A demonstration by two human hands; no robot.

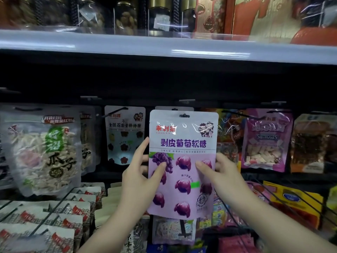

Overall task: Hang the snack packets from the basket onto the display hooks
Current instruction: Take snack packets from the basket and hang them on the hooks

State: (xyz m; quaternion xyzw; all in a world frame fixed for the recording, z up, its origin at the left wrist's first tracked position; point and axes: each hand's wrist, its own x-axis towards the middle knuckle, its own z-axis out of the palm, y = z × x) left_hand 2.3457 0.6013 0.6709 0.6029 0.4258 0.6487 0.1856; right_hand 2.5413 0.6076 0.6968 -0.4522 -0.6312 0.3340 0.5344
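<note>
- Progress: the purple grape-candy packet [183, 161] is at frame centre, raised before the hook row but, as judged, not yet threaded; its hang hole [184, 115] looks free.
- The basket is not in view, so the remaining count is unknown.
- Hands: left hand [140, 172] and right hand [218, 170] pinch the packet's side edges, thumbs on its front.
- Orientation: long axis vertical, hole uppermost, print facing the camera.

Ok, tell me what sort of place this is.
Most likely a shop's snack aisle. Rows of sealed packets hang from display hooks, jars stand on the shelf above, and both hands, left hand and right hand, hold up a purple grape candy packet with a hang hole.
</note>
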